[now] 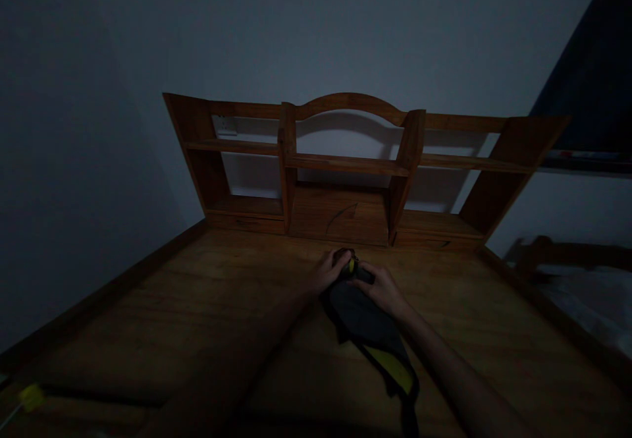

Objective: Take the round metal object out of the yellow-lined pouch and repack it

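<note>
A dark grey bag (365, 316) with a yellow-green panel and a dark strap lies on the wooden desktop, running from the middle toward the near edge. My left hand (330, 271) is closed around its far end, where a small yellow piece (352, 265) shows beside the thumb. At the same end my right hand (379, 288) is closed on the bag's right edge, its fingers close to the left hand's. The dim light hides the exact grip and the small parts between the fingers.
A wooden shelf unit (345, 163) with cubbies and small drawers stands at the back against the wall. The desktop (237, 293) has raised side edges. A yellow object (31, 396) is at lower left. A socket (227, 126) shows behind the left cubby; a dark curtain (587, 76) hangs right.
</note>
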Available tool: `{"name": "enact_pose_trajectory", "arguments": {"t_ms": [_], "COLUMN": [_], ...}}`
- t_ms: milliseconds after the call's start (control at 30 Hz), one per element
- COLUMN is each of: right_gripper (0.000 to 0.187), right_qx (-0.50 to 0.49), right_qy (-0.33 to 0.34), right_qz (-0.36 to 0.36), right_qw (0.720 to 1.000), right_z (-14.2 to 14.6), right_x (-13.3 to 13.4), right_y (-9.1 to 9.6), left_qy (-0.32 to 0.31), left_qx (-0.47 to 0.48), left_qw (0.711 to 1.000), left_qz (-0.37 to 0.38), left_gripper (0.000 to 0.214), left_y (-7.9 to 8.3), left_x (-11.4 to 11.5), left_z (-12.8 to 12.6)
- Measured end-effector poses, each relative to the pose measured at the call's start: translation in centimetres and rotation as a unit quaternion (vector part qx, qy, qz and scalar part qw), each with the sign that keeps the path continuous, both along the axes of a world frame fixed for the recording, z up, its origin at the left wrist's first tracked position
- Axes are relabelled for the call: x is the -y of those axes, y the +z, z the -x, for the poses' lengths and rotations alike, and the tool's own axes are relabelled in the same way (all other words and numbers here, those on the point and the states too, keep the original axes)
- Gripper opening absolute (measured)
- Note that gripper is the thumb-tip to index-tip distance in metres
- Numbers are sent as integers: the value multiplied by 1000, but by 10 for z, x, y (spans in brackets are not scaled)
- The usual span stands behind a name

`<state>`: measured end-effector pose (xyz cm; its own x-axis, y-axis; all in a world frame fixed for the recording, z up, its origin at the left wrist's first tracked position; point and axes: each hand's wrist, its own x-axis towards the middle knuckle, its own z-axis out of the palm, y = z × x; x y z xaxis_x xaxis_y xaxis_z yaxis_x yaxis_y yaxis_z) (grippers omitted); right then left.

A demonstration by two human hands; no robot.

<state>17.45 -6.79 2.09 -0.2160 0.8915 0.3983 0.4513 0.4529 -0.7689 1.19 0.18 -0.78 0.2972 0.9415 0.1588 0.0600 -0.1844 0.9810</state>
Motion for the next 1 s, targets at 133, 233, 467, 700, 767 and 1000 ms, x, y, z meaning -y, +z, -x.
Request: {"name": "enact_pose_trajectory", "arguments": {"t_ms": [133,233,467,700,767,1000], "right_gripper": [20,22,19,11,10,9], "right_qx": [-2,6,-11,-11,-4,-7], "right_qy": [3,9,23,-3,-18,-54], "right_qz": [-2,-9,-17,-36,-36,-46], "right_qw": [1000,1000,1000,999,999,997], "right_z": [0,0,2,7,6,7], "right_x": [1,1,5,8,8,8], "right_y": [-1,-1,6,10,10,8], "left_qy": [4,9,30,8,5,-15], "left_qx": [-15,-10,-12,-1,2,6], "left_qw": [1000,999,999,999,999,999], "left_qz": [16,38,32,46,47,49], "left_gripper": [60,61,60,60,59,59], "left_y": [0,-1,-3,-1,2,9], "left_x": [0,0,-4,-2,0,2], "left_z": [1,2,0,3,4,1]}}
